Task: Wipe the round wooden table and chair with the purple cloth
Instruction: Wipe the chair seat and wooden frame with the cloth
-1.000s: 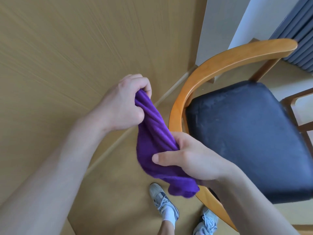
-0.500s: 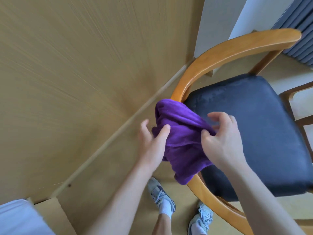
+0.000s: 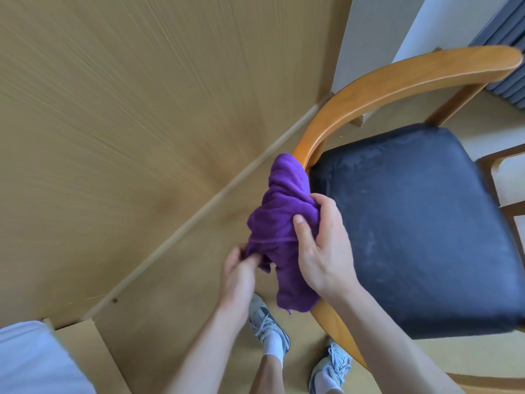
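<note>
Wood panelling (image 3: 127,123) fills everything off to the left of the hands, with a pale strip of trim (image 3: 199,211) running slantwise down it. Nearest that side, the left hand (image 3: 237,277) pinches the lower left edge of the cloth (image 3: 281,223), fingers curled into the purple folds. The cloth itself lies bunched over the curved wooden rail (image 3: 369,89) of the chair, its top draped on the rail above both hands and a loose tail hanging below the right palm. Just right of the left hand, the right hand (image 3: 324,245) clamps the bundle against the rail, thumb laid across the front of the fabric and fingers wrapped round the far side. Beyond that grip, further right, sits the dark seat (image 3: 412,223), its surface scuffed with pale marks. Below the two hands, sneakers (image 3: 268,325) with white socks stand on the tan floor (image 3: 170,322). Whether the cloth touches the seat edge I cannot tell.
</note>
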